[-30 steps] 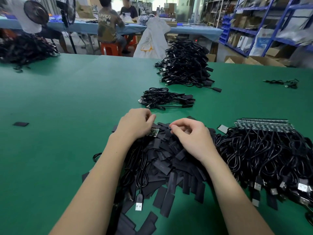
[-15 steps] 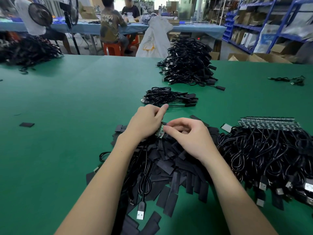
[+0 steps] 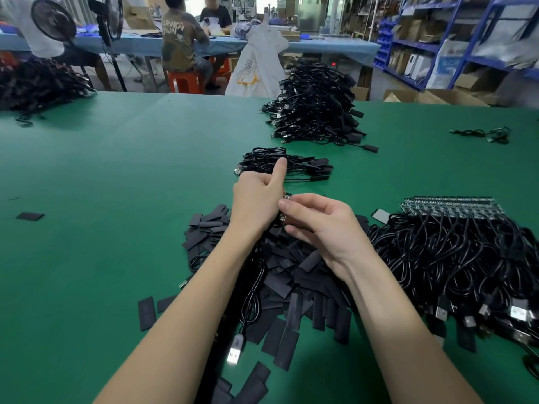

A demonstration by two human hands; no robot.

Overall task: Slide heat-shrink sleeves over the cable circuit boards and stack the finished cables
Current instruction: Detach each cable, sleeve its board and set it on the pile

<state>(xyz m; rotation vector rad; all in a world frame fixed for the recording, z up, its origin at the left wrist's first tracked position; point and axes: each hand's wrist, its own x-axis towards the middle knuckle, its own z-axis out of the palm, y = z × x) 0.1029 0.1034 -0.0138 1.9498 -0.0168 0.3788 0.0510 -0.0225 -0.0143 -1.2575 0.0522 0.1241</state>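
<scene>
My left hand (image 3: pixel 256 202) grips the small circuit board (image 3: pixel 287 196) at the end of a black cable, its index finger sticking up. My right hand (image 3: pixel 316 225) pinches a black sleeve at the board between thumb and fingers; the sleeve itself is mostly hidden. The cable (image 3: pixel 253 298) hangs down over my left forearm side to its USB plug (image 3: pixel 234 349) on the mat. Under both hands lies a heap of flat black heat-shrink sleeves (image 3: pixel 291 275). A small stack of sleeved cables (image 3: pixel 285 167) lies just beyond my hands.
A pile of unsleeved cables (image 3: pixel 455 258) with bare boards (image 3: pixel 449 205) fills the right. A tall heap of cables (image 3: pixel 315 106) stands at the far edge of the green table (image 3: pixel 116 199). Loose sleeve (image 3: pixel 29 216) at left. People sit at a blue table behind.
Both hands have lifted off the sleeve heap and come together. The board now sits between them, higher up, and my left index finger has straightened upward.
</scene>
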